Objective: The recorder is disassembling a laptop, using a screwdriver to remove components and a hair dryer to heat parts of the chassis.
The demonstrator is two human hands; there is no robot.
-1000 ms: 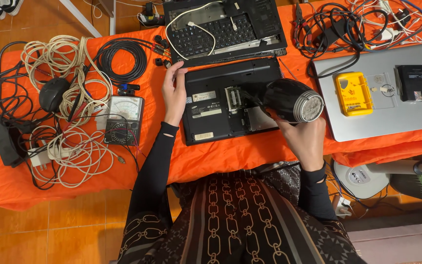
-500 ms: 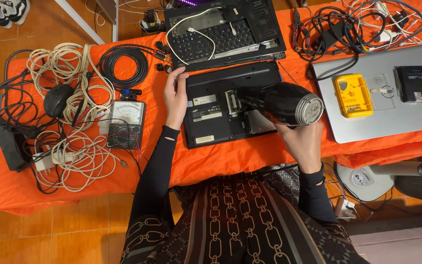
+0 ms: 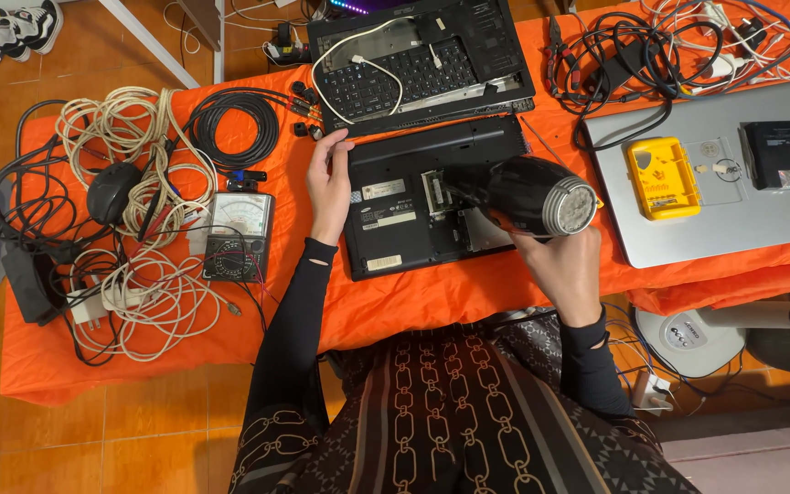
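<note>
1. The right hand (image 3: pixel 564 265) is clamped around the handle of a black hair dryer (image 3: pixel 528 194), whose nozzle points at the opened underside of the black laptop base (image 3: pixel 413 215).
2. The left hand (image 3: pixel 329 187) lies flat with its fingers together, pressing on the left edge of the laptop base and gripping nothing.
3. The laptop base lies bottom-up in the middle of the orange-covered surface (image 3: pixel 432 297), with a panel already off and a green board showing inside.
4. Judging from this, the opening up is done and the work with the dryer on the exposed bay is under way; the removed panel is not back on.
5. Behind the laptop base sits a stripped keyboard section (image 3: pixel 418 69); to its left an analogue multimeter (image 3: pixel 238 236) and coiled cables (image 3: pixel 121 137); to its right a silver laptop (image 3: pixel 715 183) carrying a yellow case (image 3: pixel 656 178).
</note>
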